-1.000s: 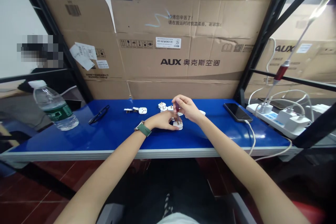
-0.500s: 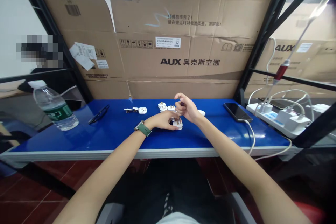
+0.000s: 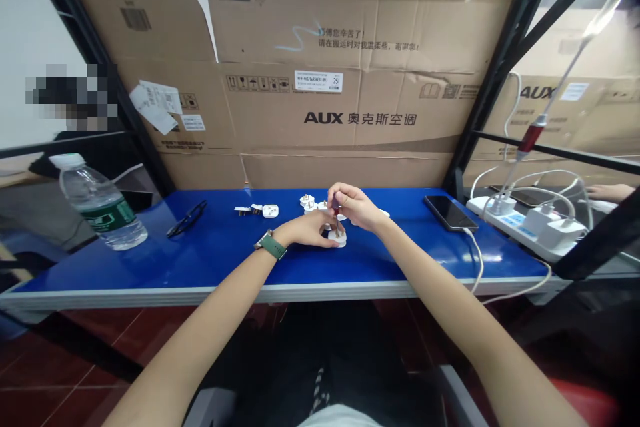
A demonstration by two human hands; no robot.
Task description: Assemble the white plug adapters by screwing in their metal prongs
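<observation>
My left hand (image 3: 311, 229), a green-strapped watch on its wrist, steadies a white plug (image 3: 339, 240) against the blue table, pins up. Above it, my right hand (image 3: 359, 208) is closed around a small screwdriver (image 3: 336, 211) with a dark red handle. The screwdriver points down at the plug; its tip is too small to make out. Behind my hands sits a group of white plugs (image 3: 307, 201), partly covered by my fingers. Left of them lie a white plug cover (image 3: 271, 211) and small plug parts with metal pins (image 3: 243, 211).
A water bottle (image 3: 103, 207) and dark glasses (image 3: 188, 219) are on the left. To the right lie a phone (image 3: 450, 212) on a cable and a power strip (image 3: 520, 227) with chargers. Cardboard (image 3: 330, 167) backs the table. Another person's hand (image 3: 611, 193) shows at far right.
My right hand has turned and shifted slightly left, so the red screwdriver handle now shows in its fingers. My left hand stays on the plug. Another person's hand has appeared at far right.
</observation>
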